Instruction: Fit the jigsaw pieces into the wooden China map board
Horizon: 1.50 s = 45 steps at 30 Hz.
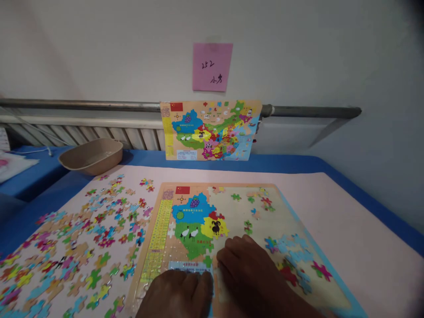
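Note:
A partly filled jigsaw map puzzle board (pixel 195 183) lies in front of me. Its left side is assembled, showing a flag, a blue region with grapes, a green region with white birds and a yellow region with a ram. My left hand (pixel 177 293) rests on the lower assembled part with fingers curled over. Just right of the assembled edge, my right hand (pixel 247 271) is closed low over the bare board, knuckles up. Its fingertips are hidden, as is anything in them. Loose light-blue pieces (pixel 294 249) sit on the board's right side.
Many loose puzzle pieces (pixel 81 249) spread over the pink sheet at left. A beige tray (pixel 92 154) stands behind them on the blue table (pixel 291 162). A printed reference map (pixel 212 132) leans against the pipe (pixel 308 111), below a pink note (pixel 212 66) on the wall.

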Motion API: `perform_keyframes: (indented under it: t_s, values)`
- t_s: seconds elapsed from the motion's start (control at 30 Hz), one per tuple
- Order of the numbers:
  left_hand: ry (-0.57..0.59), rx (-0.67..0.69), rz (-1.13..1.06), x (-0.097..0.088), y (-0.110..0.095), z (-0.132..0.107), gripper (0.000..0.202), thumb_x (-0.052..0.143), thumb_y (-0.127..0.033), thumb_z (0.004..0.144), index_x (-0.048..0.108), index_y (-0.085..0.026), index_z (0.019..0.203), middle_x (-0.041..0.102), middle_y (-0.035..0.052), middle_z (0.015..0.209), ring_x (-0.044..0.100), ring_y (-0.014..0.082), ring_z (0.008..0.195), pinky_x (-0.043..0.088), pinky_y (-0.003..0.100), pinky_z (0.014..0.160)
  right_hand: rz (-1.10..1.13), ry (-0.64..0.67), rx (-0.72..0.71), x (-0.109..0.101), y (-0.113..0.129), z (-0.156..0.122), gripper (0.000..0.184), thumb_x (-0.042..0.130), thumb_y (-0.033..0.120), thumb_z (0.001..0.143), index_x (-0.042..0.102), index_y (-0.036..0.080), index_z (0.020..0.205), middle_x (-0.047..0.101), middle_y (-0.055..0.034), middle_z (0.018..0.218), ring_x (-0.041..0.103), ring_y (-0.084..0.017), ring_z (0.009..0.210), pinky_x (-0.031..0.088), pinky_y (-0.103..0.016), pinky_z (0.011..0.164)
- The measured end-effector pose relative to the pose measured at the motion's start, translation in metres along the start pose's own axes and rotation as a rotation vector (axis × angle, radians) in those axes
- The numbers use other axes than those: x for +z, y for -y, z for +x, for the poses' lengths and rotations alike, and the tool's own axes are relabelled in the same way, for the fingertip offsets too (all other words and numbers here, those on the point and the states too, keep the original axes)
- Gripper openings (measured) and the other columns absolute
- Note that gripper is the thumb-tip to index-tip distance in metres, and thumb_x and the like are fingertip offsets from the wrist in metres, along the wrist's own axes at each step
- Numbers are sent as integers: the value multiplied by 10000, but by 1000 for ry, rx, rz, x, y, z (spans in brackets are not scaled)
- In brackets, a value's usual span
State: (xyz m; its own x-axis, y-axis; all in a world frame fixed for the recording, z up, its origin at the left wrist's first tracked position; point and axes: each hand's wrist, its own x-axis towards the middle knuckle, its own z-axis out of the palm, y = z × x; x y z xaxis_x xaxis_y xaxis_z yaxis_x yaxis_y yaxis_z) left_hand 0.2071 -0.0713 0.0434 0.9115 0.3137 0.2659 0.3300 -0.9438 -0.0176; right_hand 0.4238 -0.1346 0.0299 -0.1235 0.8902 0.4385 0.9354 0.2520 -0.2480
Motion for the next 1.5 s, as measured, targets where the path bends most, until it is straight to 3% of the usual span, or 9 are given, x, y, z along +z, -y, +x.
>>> perform_keyframes:
  t_s: [0.23, 0.43, 0.63, 0.93, 1.2, 1.5]
  values:
    - [-158, 81, 35, 9, -3, -2, 344, 722, -106, 812, 577, -194, 1111, 649, -89, 676, 636, 171, 488, 493, 335, 396, 16, 54, -4, -3, -1, -3, 273, 567, -29, 830, 525, 229, 750, 580, 22, 734, 449, -188, 686, 281, -343, 765]
    - [-41, 78, 13, 8, -9, -5, 333, 807, -168, 802, 539, -240, 986, 625, -96, 686, 627, 181, 508, 518, 351, 422, 17, 79, 14, -5, -1, -5, 259, 605, 5, 880, 542, 226, 759, 572, 18, 753, 439, -193, 698, 288, -342, 763]
    - [-65, 105, 72, 11, -8, -7, 292, 732, -124, 810, 536, -219, 1004, 624, -89, 664, 617, 174, 491, 476, 337, 402, 17, 77, 16, -6, -2, -4, 274, 587, -1, 896, 539, 224, 747, 571, 23, 745, 450, -184, 693, 297, -346, 782]
    - [-34, 87, 45, 8, -4, -9, 307, 733, -160, 831, 552, -200, 1075, 651, -88, 677, 644, 185, 488, 523, 345, 400, -45, 80, -6, -8, -1, -3, 262, 590, 14, 904, 550, 227, 756, 595, 25, 753, 465, -185, 698, 301, -341, 785]
    - [-60, 116, 110, 3, -5, -8, 426, 676, -121, 779, 560, -99, 1188, 689, -57, 663, 655, 196, 466, 555, 335, 375, -24, 73, -1, -9, -1, -1, 274, 597, 4, 894, 541, 226, 743, 582, 20, 738, 458, -192, 691, 291, -342, 767]
    - [-20, 216, 20, 12, -16, -22, 334, 593, -97, 952, 534, -119, 1280, 666, -56, 679, 640, 137, 550, 523, 248, 516, -25, 88, 14, -8, -2, -3, 257, 629, 30, 908, 561, 222, 752, 580, 12, 758, 454, -196, 722, 302, -339, 772]
